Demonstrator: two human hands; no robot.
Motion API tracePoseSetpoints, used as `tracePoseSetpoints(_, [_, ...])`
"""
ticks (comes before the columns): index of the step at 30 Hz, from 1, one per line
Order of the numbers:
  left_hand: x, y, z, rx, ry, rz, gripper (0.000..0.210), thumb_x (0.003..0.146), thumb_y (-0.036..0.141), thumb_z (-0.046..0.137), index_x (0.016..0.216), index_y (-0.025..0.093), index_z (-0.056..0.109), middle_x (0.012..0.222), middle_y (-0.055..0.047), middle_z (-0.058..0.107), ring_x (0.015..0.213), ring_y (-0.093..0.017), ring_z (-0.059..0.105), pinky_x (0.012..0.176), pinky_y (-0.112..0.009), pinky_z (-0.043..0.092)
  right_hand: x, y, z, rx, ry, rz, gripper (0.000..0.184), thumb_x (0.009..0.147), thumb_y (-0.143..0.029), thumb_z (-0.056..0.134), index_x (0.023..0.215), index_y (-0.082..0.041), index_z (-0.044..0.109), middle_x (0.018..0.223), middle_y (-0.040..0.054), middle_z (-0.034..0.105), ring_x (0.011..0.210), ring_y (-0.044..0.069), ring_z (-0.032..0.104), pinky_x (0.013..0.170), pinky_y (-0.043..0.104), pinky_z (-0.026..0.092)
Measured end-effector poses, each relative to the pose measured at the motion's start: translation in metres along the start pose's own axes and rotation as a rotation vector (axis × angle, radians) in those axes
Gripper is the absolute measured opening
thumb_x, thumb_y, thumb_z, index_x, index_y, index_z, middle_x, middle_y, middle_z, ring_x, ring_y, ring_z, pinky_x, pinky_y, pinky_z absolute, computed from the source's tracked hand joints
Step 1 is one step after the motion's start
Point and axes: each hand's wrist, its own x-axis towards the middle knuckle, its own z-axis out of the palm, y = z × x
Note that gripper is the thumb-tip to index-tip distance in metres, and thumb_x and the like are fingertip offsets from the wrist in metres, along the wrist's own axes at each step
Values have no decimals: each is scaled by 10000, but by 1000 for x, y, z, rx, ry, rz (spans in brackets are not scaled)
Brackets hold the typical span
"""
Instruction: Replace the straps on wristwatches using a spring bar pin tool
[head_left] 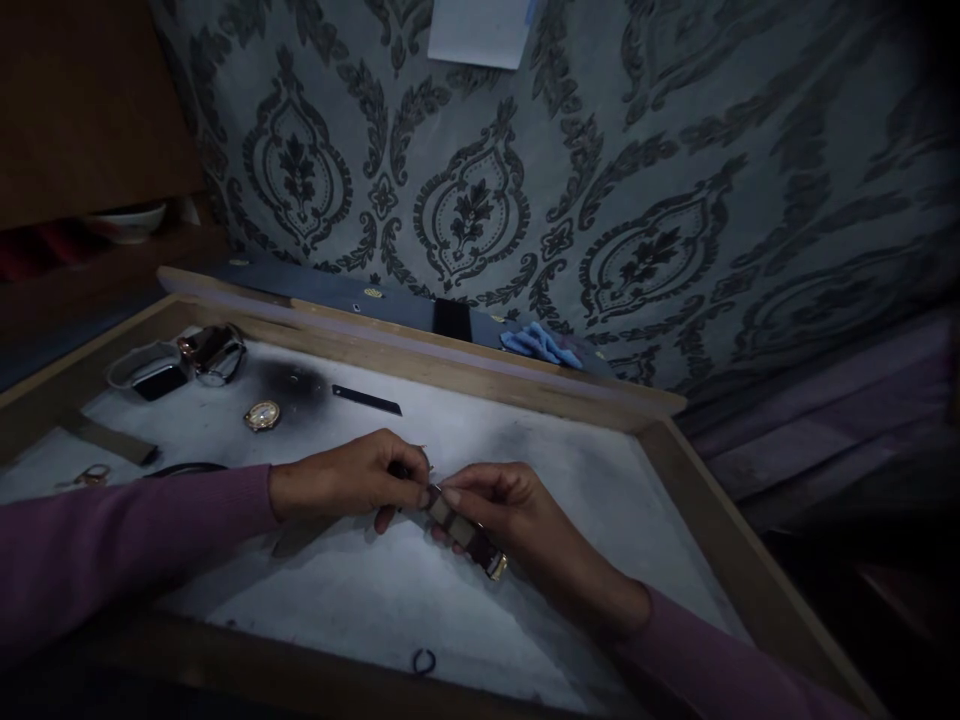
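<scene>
- Progress: seems partway; gold buckle (497,567) sits at the lower end of the brown-and-beige strap (450,518), upper end being worked at the fingertips.
- Left undone, as far as shown: strap and gold watch head (262,415) are apart, not joined; the head lies on the desk (360,600) behind the left hand (375,475).
- Strap location: held up, tilted, between both hands, front-centre over the desk.
- Right grip: right hand (510,500) closed on strap, thumb on top, fingers underneath.
- Left grip: pinched nearly shut on strap's upper end; dim, so can't tell what dark bit is under the fingers.
- Loose blade (367,400) lies farther back, untouched.
</scene>
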Motion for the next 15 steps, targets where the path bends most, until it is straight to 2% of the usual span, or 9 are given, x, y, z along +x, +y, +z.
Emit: tracePoseSetpoints(15, [0,-1,2,-6,27,1,209,780,325,583,650,163,561,597,48,483,462,-71,465,448,-199,356,-3,0,1,-119,5,-11,395,755,-530,697,828,-142,671,566,27,693,376,85,511,358,178,371])
